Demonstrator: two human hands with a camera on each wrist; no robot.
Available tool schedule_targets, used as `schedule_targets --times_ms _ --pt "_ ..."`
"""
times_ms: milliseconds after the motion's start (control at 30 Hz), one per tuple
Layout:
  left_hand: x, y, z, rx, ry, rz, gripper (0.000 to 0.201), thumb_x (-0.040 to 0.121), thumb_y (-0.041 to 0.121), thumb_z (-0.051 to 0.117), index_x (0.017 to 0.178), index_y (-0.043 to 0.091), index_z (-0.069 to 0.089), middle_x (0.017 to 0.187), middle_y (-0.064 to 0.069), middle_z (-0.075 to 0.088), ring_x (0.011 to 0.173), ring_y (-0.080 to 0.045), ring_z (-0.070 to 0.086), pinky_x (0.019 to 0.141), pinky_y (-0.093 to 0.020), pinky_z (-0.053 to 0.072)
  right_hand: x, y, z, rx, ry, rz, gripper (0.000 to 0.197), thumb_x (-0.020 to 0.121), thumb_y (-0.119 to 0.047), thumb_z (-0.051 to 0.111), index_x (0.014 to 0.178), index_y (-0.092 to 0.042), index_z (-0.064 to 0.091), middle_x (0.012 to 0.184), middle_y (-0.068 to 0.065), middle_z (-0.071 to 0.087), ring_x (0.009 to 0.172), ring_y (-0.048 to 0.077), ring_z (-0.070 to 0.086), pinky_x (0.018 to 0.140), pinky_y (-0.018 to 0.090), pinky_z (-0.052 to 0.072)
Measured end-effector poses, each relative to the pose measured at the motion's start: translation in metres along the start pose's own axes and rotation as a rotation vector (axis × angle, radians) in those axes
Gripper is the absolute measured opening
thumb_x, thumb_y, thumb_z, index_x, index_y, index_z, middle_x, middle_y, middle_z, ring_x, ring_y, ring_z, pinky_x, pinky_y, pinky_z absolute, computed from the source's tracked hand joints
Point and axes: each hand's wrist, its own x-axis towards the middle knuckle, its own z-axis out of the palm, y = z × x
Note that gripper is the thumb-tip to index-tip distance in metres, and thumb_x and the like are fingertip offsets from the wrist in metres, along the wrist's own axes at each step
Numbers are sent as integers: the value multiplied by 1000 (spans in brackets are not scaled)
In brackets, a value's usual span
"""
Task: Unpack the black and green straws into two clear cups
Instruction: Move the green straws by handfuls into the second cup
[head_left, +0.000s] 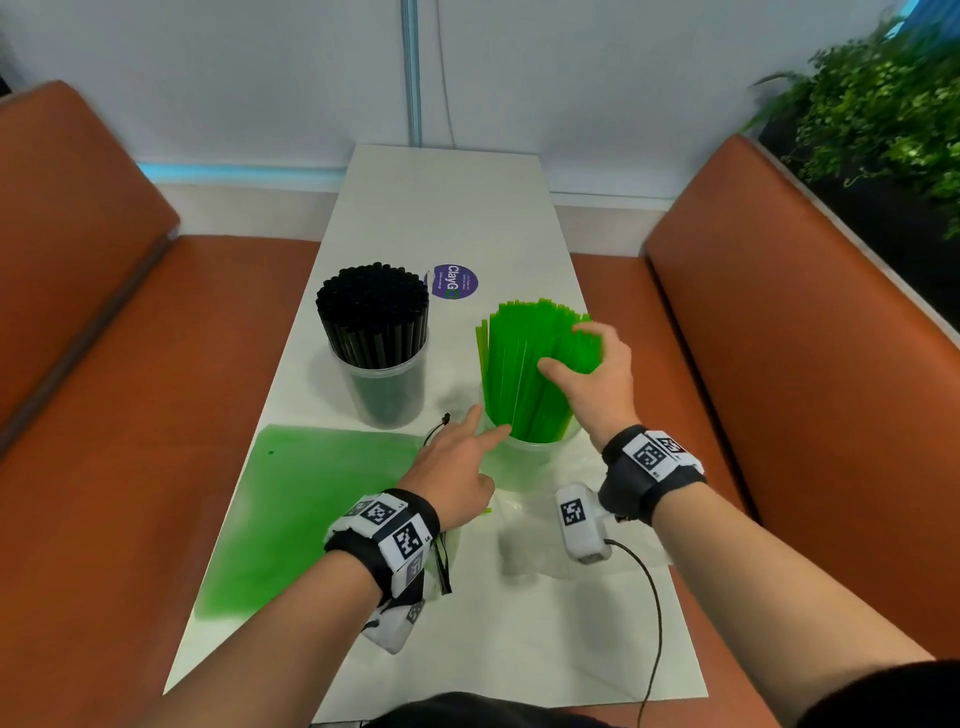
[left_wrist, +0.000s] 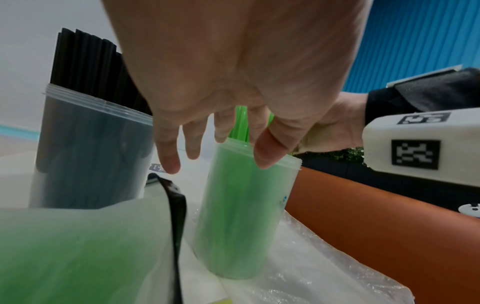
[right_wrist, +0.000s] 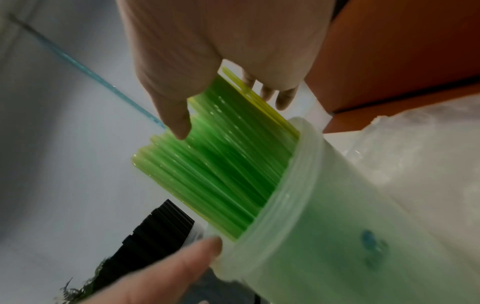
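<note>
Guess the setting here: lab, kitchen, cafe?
Probably a cafe or canteen booth: a narrow white table between two orange padded benches, a planter of greenery behind one bench, and cups of drinking straws on the table.

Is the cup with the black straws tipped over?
No. In the head view the clear cup stands upright on the table, with the black straws standing in it.

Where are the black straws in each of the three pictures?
Head: black straws stand in a clear cup, left of centre.
Left wrist: black straws at upper left, behind the left hand.
Right wrist: black straws at lower centre-left.
Shared landmark: green straws.
</note>
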Motion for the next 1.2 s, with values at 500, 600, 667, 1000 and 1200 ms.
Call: schedule_targets --times_ms 500,600,667,1000,1200 --pt "1 2 2 52 27 21 73 88 8 51 153 32 29 163 -2 9 145 -25 20 115 -49 26 22 -52 42 -860 -287 -439 61 71 -70 52 128 -49 42 137 1 41 126 30 36 97 53 37" --pt "1 2 4 86 25 7 75 88 10 51 154 34 25 165 -3 6 146 -25 18 114 -51 24 23 -53 45 -818 -218 -457 45 77 -57 54 118 -40 50 125 0 46 115 30 42 93 49 39" --pt "2 2 6 86 19 -3 76 88 10 51 154 35 23 166 -4 3 148 -25 14 116 -52 22 26 -50 39 -782 -162 -441 43 79 -53 54 118 -35 52 123 2 48 113 30 43 93 48 39" --pt "5 4 4 138 0 -16 76 89 15 51 155 37 21 166 -8 1 150 -26 12 118 -52 22 24 -46 20 -809 -64 -336 59 78 -72 47 127 -40 48 140 3 39 132 30 30 106 55 27" --pt "5 -4 -5 102 4 -38 78 89 12 49 155 41 18 165 -9 1 150 -29 13 118 -52 23 3 -66 21 -520 -23 -546 48 85 -54 52 129 -32 53 137 2 44 130 23 35 112 43 27"
